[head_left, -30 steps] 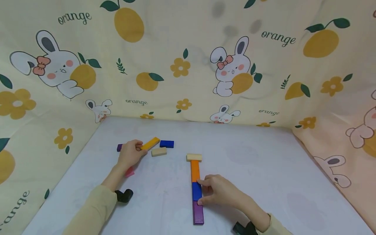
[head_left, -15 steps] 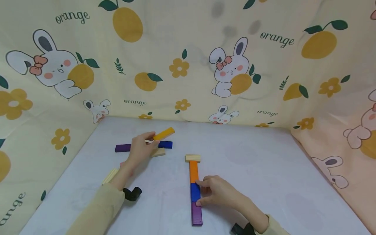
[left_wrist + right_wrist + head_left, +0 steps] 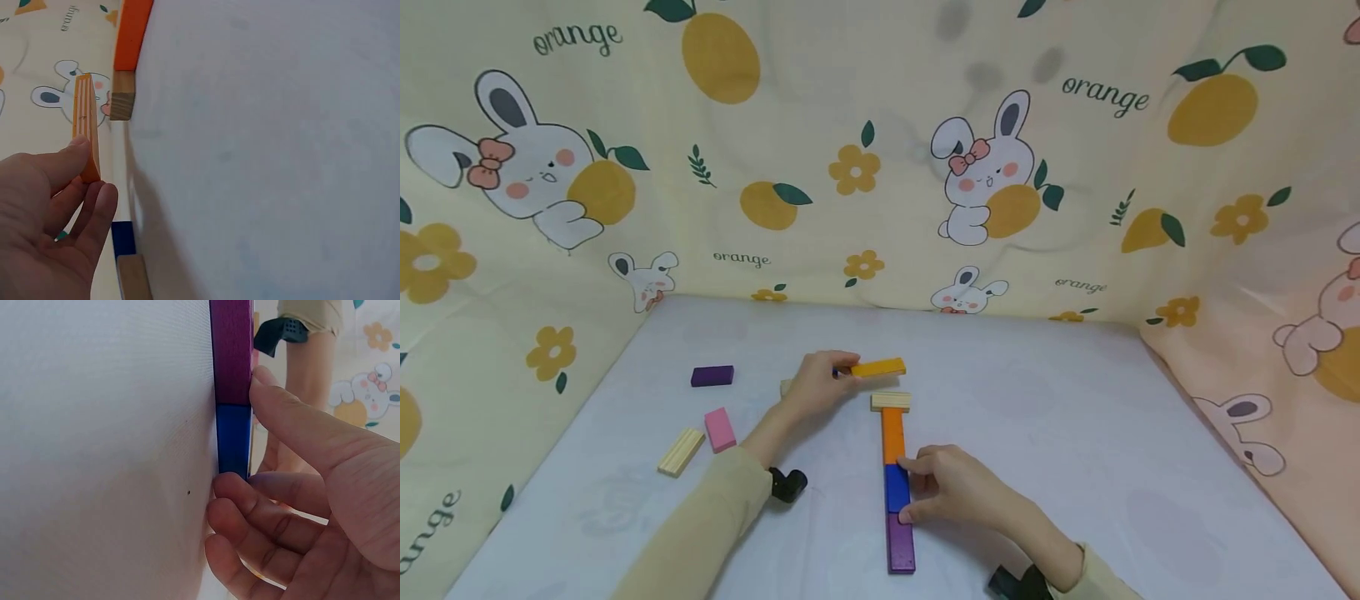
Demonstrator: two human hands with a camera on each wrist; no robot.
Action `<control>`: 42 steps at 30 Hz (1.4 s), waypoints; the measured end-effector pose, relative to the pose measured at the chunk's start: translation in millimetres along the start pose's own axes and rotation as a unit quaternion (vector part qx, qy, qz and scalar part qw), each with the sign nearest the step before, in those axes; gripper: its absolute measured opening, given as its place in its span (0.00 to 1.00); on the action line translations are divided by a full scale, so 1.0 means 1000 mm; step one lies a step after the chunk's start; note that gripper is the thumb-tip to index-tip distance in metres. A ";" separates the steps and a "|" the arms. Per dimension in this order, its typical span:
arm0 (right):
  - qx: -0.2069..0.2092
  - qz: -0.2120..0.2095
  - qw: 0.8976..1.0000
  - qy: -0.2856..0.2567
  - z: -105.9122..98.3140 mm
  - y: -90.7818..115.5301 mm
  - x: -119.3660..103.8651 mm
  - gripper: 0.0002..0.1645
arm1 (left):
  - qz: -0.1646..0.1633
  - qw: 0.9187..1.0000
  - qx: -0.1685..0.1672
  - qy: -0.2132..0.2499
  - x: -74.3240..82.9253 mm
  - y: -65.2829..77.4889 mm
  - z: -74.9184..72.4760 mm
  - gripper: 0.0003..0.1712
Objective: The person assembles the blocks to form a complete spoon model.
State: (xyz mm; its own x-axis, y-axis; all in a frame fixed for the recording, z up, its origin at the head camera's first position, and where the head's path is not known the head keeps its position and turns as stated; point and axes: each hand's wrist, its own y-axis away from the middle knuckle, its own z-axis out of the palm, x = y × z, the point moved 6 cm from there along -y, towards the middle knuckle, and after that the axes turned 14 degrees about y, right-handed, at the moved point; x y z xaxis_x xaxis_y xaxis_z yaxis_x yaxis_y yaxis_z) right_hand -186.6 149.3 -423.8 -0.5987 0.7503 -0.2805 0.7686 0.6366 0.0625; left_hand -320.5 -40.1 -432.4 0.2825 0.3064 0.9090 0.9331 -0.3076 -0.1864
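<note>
My left hand (image 3: 811, 387) pinches a yellow wooden block (image 3: 880, 367) between thumb and fingers, above the table behind the row of blocks. In the left wrist view, the side of this yellow block (image 3: 86, 119) shows grooves. The row runs from a plain wooden block (image 3: 891, 402), set crosswise at the far end, through an orange block (image 3: 892, 435) and a blue block (image 3: 897, 482) to a purple block (image 3: 900, 542). At the row's right side my right hand (image 3: 958, 487) holds the blue block, thumb by its joint with the purple one, index finger near the orange one.
Left on the table (image 3: 1075, 450) lie a dark purple block (image 3: 712, 376), a pink block (image 3: 720, 429) and a grooved plain block (image 3: 682, 452). Another blue block (image 3: 122, 237) and a plain block (image 3: 134, 278) are mostly hidden behind my left hand in the head view.
My left hand has lifted the yellow block from the loose blocks at left and carried it right, towards the row's far end. My right hand stays at the row.
</note>
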 end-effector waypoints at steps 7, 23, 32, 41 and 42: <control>-0.002 -0.002 1.000 0.000 0.001 -0.001 0.001 0.43 | 0.005 0.999 -0.031 -0.034 -0.005 -0.009 0.013 0.22; -0.003 -0.005 1.000 -0.004 0.002 0.000 0.000 0.43 | 0.004 0.998 -0.039 -0.056 -0.009 -0.014 0.017 0.20; -0.003 -0.012 1.000 -0.021 0.002 -0.001 0.000 0.42 | 0.009 0.997 -0.062 -0.054 -0.008 -0.011 0.018 0.20; -0.010 -0.002 1.000 -0.020 0.003 -0.001 0.002 0.43 | -0.004 0.995 -0.082 -0.053 -0.005 -0.007 0.020 0.20; -0.010 -0.002 1.000 -0.019 0.003 -0.001 0.002 0.43 | -0.008 0.995 -0.081 -0.053 -0.006 -0.007 0.020 0.20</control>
State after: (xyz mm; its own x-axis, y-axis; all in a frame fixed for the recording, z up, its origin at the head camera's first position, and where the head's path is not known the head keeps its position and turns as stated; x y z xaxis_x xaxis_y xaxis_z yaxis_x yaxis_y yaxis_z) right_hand -187.8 149.6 -426.9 -0.5931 0.7403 -0.3164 0.7611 0.6437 0.0794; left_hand -324.3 -21.9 -443.6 0.2988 0.4030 0.8651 0.8915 -0.4412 -0.1024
